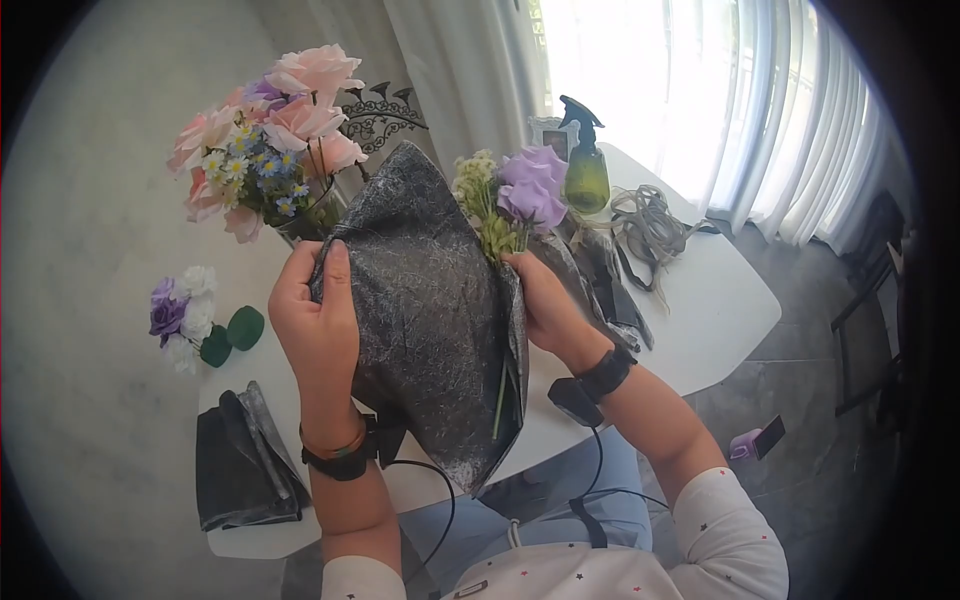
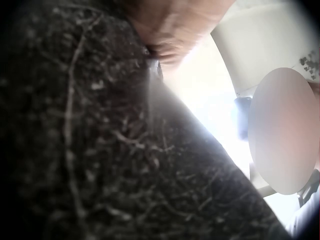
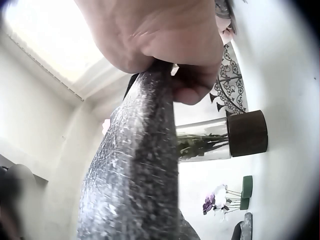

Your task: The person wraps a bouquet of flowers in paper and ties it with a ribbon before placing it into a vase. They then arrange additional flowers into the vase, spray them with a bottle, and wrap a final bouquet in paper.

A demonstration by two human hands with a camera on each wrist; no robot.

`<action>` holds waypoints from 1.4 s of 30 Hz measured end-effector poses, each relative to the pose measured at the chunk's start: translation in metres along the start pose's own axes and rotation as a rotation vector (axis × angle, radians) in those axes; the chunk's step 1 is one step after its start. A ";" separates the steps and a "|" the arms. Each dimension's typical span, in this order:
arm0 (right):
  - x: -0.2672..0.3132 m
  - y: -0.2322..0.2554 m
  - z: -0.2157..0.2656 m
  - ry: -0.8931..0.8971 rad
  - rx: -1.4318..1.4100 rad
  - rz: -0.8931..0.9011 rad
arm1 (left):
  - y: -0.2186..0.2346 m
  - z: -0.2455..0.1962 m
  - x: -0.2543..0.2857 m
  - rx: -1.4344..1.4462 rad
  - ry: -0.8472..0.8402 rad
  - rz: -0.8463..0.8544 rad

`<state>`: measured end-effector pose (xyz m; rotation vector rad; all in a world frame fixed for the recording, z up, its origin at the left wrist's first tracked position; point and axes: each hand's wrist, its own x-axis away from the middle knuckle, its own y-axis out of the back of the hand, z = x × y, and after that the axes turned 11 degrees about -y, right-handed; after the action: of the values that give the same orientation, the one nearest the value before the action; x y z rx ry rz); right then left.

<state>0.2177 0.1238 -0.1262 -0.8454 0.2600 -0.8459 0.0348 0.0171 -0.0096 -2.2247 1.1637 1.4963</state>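
Dark grey, white-veined wrapping paper [image 1: 425, 290] is held up in front of the person, wrapped about a small bouquet. At its upper left edge, the left hand [image 1: 318, 315] grips the sheet with the thumb on the near side. The right hand [image 1: 548, 305] pinches the paper's right edge at the flower stems. Above that hand stand a lavender rose [image 1: 535, 188] and small pale blossoms [image 1: 474, 180]. Green stems [image 1: 499, 405] show low in the paper's right fold. In the right wrist view, the paper [image 3: 135, 165] runs down from the curled fingers.
Pink roses [image 1: 305, 125] fill a vase at the back left. A green spray bottle [image 1: 587, 180], a small frame [image 1: 553, 135] and coiled ribbon [image 1: 650, 225] are at the back right. Purple and white flowers [image 1: 180, 310] and folded dark paper [image 1: 245, 465] lie left on the white table [image 1: 715, 300].
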 end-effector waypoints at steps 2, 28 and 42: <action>0.009 -0.012 0.000 0.117 0.072 -0.029 | 0.003 -0.007 -0.001 -0.018 0.031 -0.011; 0.014 -0.010 0.015 0.141 0.084 0.089 | 0.043 -0.004 -0.011 -0.055 0.031 -0.132; 0.011 -0.006 0.012 0.173 -0.072 -0.043 | 0.062 0.008 -0.002 -0.214 0.078 -0.111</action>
<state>0.2277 0.1199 -0.1131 -0.8480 0.4276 -0.9563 -0.0153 -0.0184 0.0035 -2.4622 0.9206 1.5668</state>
